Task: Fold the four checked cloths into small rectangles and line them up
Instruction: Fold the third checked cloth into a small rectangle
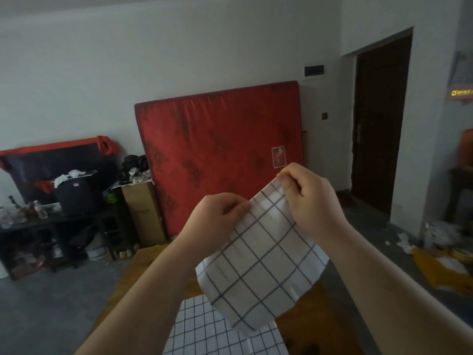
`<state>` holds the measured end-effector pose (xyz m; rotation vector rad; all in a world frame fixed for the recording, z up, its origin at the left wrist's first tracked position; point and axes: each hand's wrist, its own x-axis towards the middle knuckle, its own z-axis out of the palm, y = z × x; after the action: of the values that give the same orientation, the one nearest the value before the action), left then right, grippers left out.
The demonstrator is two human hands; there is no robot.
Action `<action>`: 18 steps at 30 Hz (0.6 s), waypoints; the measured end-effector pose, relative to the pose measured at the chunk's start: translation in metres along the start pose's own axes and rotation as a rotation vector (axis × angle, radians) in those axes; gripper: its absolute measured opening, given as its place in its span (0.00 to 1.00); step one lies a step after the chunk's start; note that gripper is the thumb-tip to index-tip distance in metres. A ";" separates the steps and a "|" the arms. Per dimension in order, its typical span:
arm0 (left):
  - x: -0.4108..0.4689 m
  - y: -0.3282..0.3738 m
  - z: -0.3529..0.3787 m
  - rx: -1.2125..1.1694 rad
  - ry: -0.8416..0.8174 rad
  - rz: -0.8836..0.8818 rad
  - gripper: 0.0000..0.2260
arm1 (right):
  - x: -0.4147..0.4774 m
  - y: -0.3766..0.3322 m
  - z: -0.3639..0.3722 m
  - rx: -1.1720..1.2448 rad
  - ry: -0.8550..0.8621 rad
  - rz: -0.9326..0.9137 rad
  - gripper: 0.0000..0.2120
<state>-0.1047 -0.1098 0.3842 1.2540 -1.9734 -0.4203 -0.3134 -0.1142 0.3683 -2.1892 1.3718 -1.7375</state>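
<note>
**Checked cloths: one held, one lying flat**

1. White cloth with a dark grid of checks, thin fabric (263,267). It is held up in the air above the tabletop and hangs tilted, with its upper corner high on the right and its lower corner pointing down. The lower corner overlaps, in view, the far edge of item 2. Whether it is a single layer or doubled cannot be told.

2. Second white checked cloth with a finer dark grid (204,331). It lies spread flat on the tabletop at the near edge and runs out of the bottom of the view.

3. Left hand (220,221). Its grip is closed on the upper edge of item 1, down and left of the top corner, with the thumb and fingers pinching the fabric.

4. Right hand (307,198). Its grip is closed on the top corner of item 1, with curled fingers pinching it. This hand is higher than the left, and the two are near each other.

5. Brown wooden tabletop (314,329), which carries item 2.

6. Surroundings:
   - A large red patterned mattress (220,155) stands upright against the white far wall.
   - A tall brown cardboard box (143,213) stands just left of the mattress on the grey floor.
   - A dark wooden door (378,129) is at the right.
</note>
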 end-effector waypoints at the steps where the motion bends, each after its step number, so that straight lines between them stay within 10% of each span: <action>1: 0.000 -0.003 -0.001 0.019 0.003 0.005 0.08 | 0.001 0.003 0.000 0.006 0.023 0.008 0.10; 18: -0.005 -0.025 -0.033 0.022 -0.004 -0.063 0.05 | 0.017 0.016 0.010 0.098 0.114 0.076 0.12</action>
<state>-0.0632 -0.1130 0.3886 1.3325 -1.9509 -0.4338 -0.3152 -0.1397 0.3699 -1.9896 1.3422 -1.8857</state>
